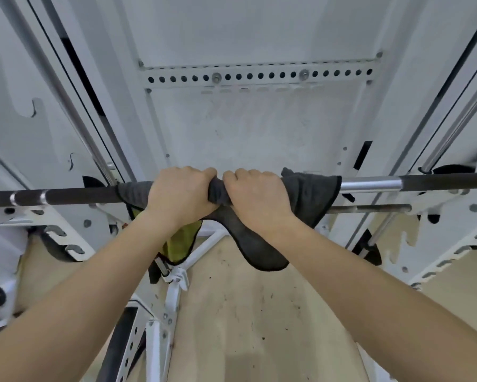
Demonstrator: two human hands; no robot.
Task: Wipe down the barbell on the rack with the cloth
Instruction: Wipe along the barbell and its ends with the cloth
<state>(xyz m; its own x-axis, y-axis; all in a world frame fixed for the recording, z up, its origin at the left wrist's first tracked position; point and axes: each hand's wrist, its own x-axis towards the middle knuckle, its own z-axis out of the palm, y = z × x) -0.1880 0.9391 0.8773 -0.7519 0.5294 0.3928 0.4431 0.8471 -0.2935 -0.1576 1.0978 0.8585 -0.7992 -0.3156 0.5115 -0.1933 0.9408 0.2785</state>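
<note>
Fingers [193, 172] of both hands curl over the cloth [311, 194], pressing it around the bar [369, 184]; left hand [180, 194] and right hand [255, 195] nearly touch. Fingertips are hidden behind it. Bar ends run out of view. White rack [259, 75], pale scuffed floor [231, 312] below.

dark grey cloth [311, 197] with yellow-green underside, black-and-silver barbell [369, 185], white rack [259, 75].

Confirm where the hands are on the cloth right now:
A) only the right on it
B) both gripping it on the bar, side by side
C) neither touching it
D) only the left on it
B: the left hand and right hand both clamp the grey cloth around the barbell, knuckles nearly touching.
</note>
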